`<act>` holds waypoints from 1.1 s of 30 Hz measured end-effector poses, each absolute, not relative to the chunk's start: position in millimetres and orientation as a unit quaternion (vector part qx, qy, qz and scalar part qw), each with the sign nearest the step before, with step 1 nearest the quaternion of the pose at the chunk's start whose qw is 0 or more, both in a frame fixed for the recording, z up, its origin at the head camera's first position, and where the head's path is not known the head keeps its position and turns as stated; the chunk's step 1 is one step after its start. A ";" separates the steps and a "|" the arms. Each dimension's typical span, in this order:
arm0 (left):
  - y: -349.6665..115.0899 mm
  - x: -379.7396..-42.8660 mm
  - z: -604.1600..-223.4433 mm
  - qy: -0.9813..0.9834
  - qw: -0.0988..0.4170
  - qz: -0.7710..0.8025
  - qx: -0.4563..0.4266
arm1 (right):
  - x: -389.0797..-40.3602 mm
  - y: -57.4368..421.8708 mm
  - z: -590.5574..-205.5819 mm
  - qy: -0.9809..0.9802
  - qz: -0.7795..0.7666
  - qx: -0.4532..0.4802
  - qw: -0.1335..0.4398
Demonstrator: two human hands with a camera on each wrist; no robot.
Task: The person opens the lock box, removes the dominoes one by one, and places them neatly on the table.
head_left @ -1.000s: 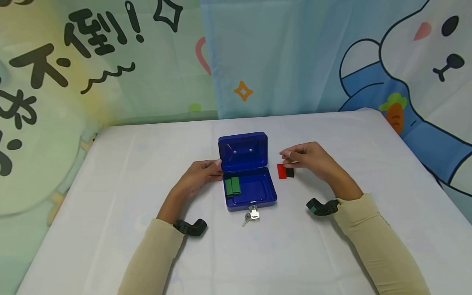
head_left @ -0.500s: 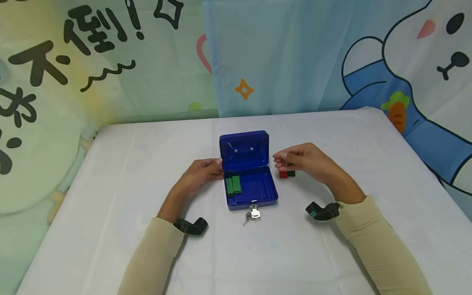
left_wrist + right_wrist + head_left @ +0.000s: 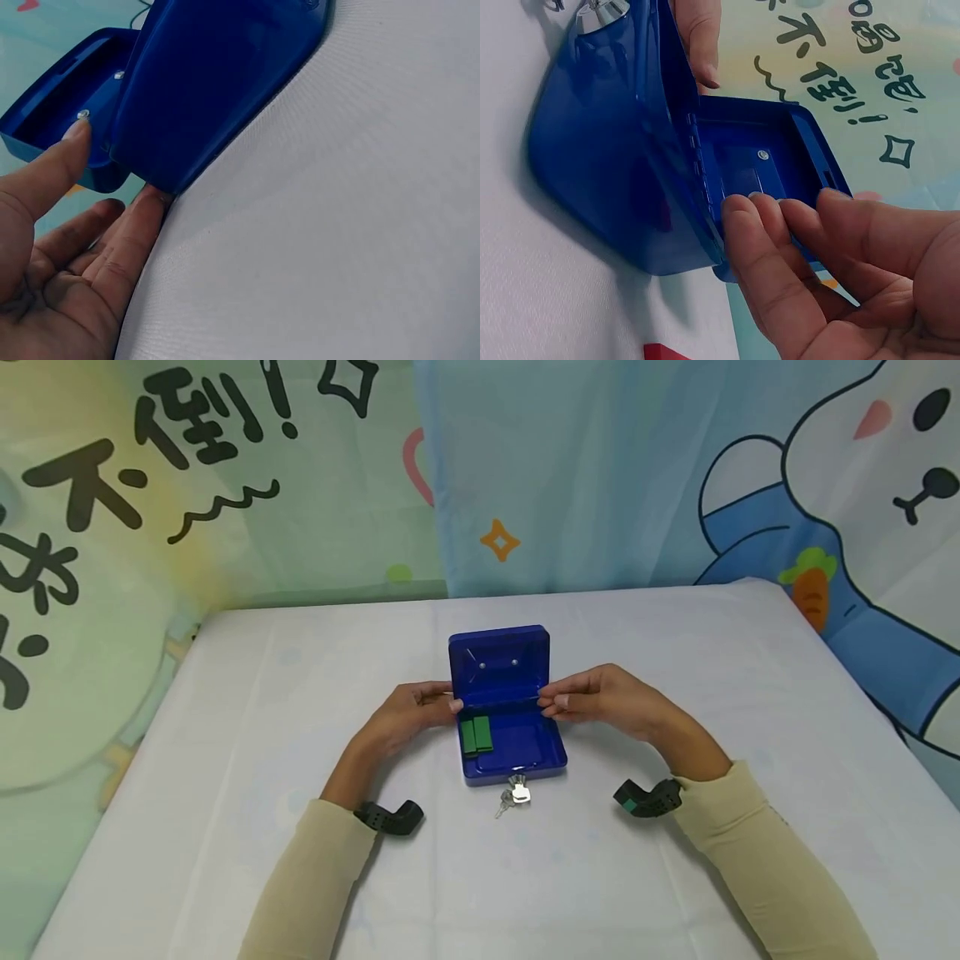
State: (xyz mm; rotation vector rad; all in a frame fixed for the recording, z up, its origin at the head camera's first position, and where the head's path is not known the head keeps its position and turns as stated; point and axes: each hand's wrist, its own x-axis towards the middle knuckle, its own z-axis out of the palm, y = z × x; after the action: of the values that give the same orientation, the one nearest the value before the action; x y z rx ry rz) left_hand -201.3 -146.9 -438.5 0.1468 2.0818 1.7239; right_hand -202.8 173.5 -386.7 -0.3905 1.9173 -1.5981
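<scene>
A blue metal cash box (image 3: 491,777) stands with its lid (image 3: 498,652) raised. Inside, at the left, lie two green blocks (image 3: 482,733). Keys (image 3: 517,793) hang at the front lock. My left hand (image 3: 408,706) is at the back left corner. In the left wrist view, extended fingertips (image 3: 156,196) touch the box's lower corner, while the thumb reaches up in front of the lid. My right hand (image 3: 611,702) is at the hinge side on the right, fingers loosely bent, nothing visible held; contact with the lid is unclear.
A red piece (image 3: 662,352) lies on the table beside the box, partly visible in the right wrist view. The black piece near it is hidden. The white-covered table (image 3: 480,893) backs onto a printed curtain (image 3: 570,477).
My right hand has moved left from above the red and black pieces to the box's hinge side, now covering them in the head view. My left thumb has shifted inward at the hinge corner.
</scene>
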 end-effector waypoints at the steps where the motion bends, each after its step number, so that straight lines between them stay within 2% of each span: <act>1: -146.6 -201.1 -438.7 0.751 0.216 0.622 0.052 | -202.6 173.4 -387.6 0.723 -0.602 -0.151 0.304; 11: -144.8 -200.5 -446.3 0.747 0.217 0.628 0.030 | -203.2 162.0 -391.0 0.721 -0.588 -0.185 0.316; 33: -144.8 -203.8 -442.8 0.739 0.218 0.637 0.028 | -205.0 122.0 -391.0 0.697 -0.577 -0.184 0.383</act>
State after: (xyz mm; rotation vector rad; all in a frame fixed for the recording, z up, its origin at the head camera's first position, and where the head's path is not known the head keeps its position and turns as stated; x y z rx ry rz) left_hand -203.8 -144.8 -442.8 0.0771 2.0458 1.7628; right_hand -205.0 122.0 -391.0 -0.4686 1.7785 -1.4725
